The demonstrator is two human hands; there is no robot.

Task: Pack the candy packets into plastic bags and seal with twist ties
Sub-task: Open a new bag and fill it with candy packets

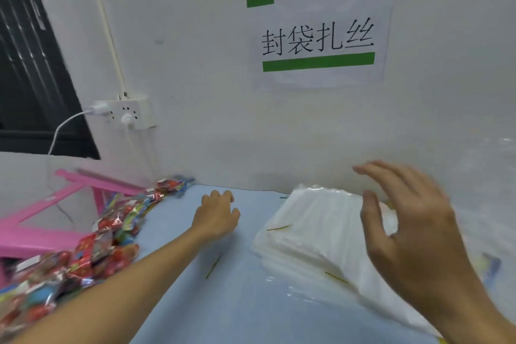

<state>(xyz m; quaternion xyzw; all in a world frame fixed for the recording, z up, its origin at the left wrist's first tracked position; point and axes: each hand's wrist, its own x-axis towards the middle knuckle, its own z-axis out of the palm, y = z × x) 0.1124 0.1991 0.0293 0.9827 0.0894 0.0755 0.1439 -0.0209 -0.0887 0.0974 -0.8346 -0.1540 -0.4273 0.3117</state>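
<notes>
Plastic bags (pixel 315 232) look thin and slippery; peel one by its top edge. Right hand (pixel 413 220) hovers spread, left hand (pixel 217 215) empty, loosely curled.

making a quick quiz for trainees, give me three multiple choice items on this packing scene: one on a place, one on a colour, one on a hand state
1. Where does the heap of red and multicoloured foil candy packets lie?
A. along the left edge of the pale blue table cover
B. on the stack of clear plastic bags
C. in the right hand

2. What colour are the thin wire twist ties on the table?
A. pink
B. green
C. black

3. What is the right hand doing?
A. pinching a tie
B. gripping a candy packet
C. raised over the stack of clear plastic bags, fingers spread, holding nothing

Key: 1 A, the packets run beside the left hand; 2 B, each strand shows green; 3 C, no object sits in its fingers.
</notes>
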